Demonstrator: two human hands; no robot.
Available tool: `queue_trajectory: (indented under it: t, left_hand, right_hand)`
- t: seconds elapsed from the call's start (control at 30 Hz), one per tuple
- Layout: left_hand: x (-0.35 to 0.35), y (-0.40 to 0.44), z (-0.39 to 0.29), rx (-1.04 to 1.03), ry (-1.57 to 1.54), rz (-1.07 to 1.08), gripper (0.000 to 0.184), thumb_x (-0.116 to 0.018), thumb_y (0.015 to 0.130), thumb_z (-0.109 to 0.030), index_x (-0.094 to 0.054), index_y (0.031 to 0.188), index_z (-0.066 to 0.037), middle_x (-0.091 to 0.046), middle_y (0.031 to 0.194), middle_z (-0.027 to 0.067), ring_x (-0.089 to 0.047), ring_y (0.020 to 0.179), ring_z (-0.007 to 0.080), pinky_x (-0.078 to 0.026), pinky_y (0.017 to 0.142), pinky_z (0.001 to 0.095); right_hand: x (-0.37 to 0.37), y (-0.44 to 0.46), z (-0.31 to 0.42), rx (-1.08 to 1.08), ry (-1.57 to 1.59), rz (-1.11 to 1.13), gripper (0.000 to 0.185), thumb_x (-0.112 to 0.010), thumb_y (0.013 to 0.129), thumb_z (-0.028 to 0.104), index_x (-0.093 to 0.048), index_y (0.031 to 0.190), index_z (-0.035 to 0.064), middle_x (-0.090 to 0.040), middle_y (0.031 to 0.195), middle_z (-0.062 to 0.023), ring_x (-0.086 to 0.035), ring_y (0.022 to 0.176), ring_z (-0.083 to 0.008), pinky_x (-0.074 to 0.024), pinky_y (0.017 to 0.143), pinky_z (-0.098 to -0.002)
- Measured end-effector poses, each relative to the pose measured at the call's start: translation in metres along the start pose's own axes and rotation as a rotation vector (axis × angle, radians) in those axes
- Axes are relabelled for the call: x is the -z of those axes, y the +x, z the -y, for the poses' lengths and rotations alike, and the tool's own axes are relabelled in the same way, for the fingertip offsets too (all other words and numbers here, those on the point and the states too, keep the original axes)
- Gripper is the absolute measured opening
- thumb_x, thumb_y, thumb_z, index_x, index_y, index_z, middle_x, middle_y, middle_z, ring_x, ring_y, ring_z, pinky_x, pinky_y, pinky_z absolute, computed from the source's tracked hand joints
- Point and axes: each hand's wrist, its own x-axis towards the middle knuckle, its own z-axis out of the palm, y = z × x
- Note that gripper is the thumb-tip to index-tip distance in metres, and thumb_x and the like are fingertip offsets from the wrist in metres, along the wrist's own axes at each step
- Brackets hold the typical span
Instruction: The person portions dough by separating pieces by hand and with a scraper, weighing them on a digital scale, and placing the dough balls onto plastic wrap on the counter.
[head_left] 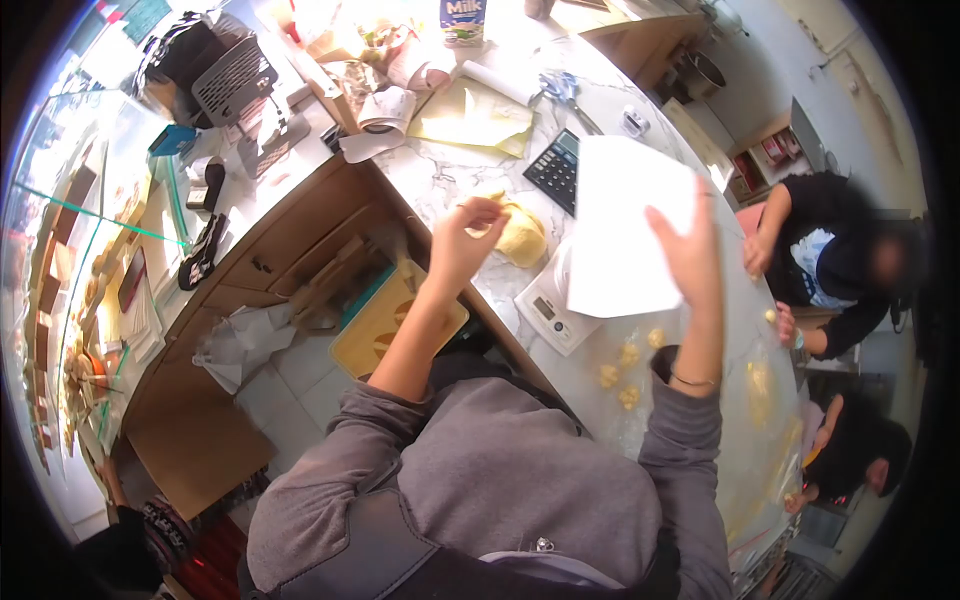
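Note:
My left hand is at a lump of yellow dough on the marble counter, its thumb and fingers curled together near the dough's left edge. Whether a bit of dough is between the fingertips is too small to tell. A large white sheet stands over the kitchen scale and hides part of it. At the sheet's right edge is my right hand, fingers and thumb against the paper. Small yellow dough pieces lie on the counter below the sheet, right of the scale.
A black calculator lies beyond the dough, near yellow paper and a milk carton. Two people in black are at the counter's right side, hands over it. Below left is a yellow tray.

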Motion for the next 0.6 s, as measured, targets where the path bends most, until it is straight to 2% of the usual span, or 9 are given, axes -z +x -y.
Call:
queue_trajectory:
  t: [0.03,0.1,0.2,0.23,0.3,0.4,0.5,0.6]
  left_hand:
    - [-0.014,-0.002,-0.003,-0.002,-0.060,0.045,0.014,-0.066,0.077,-0.004,-0.063,0.089,0.001,-0.066,0.082,0.0062,-0.063,0.075,0.0125,-0.050,0.068,0.0237]
    - [-0.038,-0.003,-0.003,-0.103,-0.119,0.198,0.011,-0.065,0.077,-0.002,-0.063,0.088,0.000,-0.066,0.083,0.0062,-0.063,0.075,0.0128,-0.051,0.069,0.0242]
    - [-0.071,-0.007,-0.014,-0.109,-0.123,0.385,0.010,-0.063,0.077,-0.001,-0.064,0.087,0.000,-0.066,0.084,0.0074,-0.063,0.074,0.0139,-0.051,0.068,0.0246]
    - [-0.081,-0.009,-0.016,-0.125,-0.109,0.419,0.010,-0.064,0.076,-0.003,-0.065,0.085,-0.001,-0.066,0.085,0.0080,-0.063,0.075,0.0173,-0.051,0.068,0.0255]
    - [-0.098,-0.010,-0.011,-0.250,-0.039,0.477,0.009,-0.066,0.073,-0.007,-0.065,0.083,-0.005,-0.064,0.083,0.0077,-0.061,0.076,0.0223,-0.051,0.069,0.0302]
    - [-0.115,-0.010,-0.001,-0.392,0.183,0.529,0.008,-0.064,0.071,-0.009,-0.065,0.078,-0.008,-0.062,0.084,0.0060,-0.059,0.082,0.0231,-0.048,0.073,0.0335]
    - [-0.120,-0.008,0.006,-0.464,0.257,0.568,0.003,-0.063,0.071,-0.014,-0.064,0.073,-0.011,-0.059,0.092,0.0041,-0.054,0.092,0.0236,-0.044,0.079,0.0382]
    - [-0.112,-0.005,0.001,-0.531,0.238,0.556,0.006,-0.065,0.068,-0.013,-0.064,0.074,-0.012,-0.056,0.099,0.0047,-0.050,0.096,0.0260,-0.042,0.083,0.0389]
  right_hand:
    - [0.025,-0.009,-0.001,-0.026,-0.046,-0.062,0.047,-0.060,0.083,0.009,-0.038,0.123,-0.0033,-0.054,0.111,-0.0151,-0.052,0.100,-0.0159,-0.0419,0.087,-0.0305]
    - [0.065,-0.030,-0.007,0.104,0.002,-0.209,0.043,-0.059,0.084,0.008,-0.041,0.122,-0.0024,-0.051,0.116,-0.0122,-0.048,0.104,-0.0149,-0.0374,0.091,-0.0284]
    - [0.109,-0.071,-0.011,-0.043,0.032,-0.324,0.047,-0.059,0.084,0.008,-0.039,0.125,-0.0021,-0.050,0.119,-0.0109,-0.048,0.108,-0.0165,-0.0355,0.094,-0.0282]
    - [0.119,-0.085,-0.013,-0.079,0.031,-0.357,0.046,-0.059,0.085,0.008,-0.039,0.125,-0.0018,-0.049,0.119,-0.0108,-0.047,0.109,-0.0165,-0.0348,0.094,-0.0284]
    - [0.129,-0.108,-0.017,-0.136,0.025,-0.420,0.045,-0.058,0.085,0.008,-0.039,0.125,-0.0014,-0.049,0.119,-0.0107,-0.046,0.110,-0.0166,-0.0337,0.095,-0.0290]
    - [0.133,-0.139,-0.026,-0.244,0.021,-0.479,0.048,-0.057,0.086,0.010,-0.036,0.127,-0.0014,-0.047,0.122,-0.0111,-0.044,0.111,-0.0176,-0.0318,0.097,-0.0302]
    - [0.132,-0.162,-0.034,-0.324,0.049,-0.522,0.051,-0.058,0.086,0.011,-0.035,0.129,-0.0017,-0.047,0.122,-0.0114,-0.045,0.111,-0.0179,-0.0321,0.097,-0.0299]
    - [0.134,-0.177,-0.041,-0.367,0.064,-0.571,0.053,-0.059,0.086,0.012,-0.034,0.130,-0.0020,-0.047,0.122,-0.0115,-0.045,0.110,-0.0178,-0.0327,0.096,-0.0296]
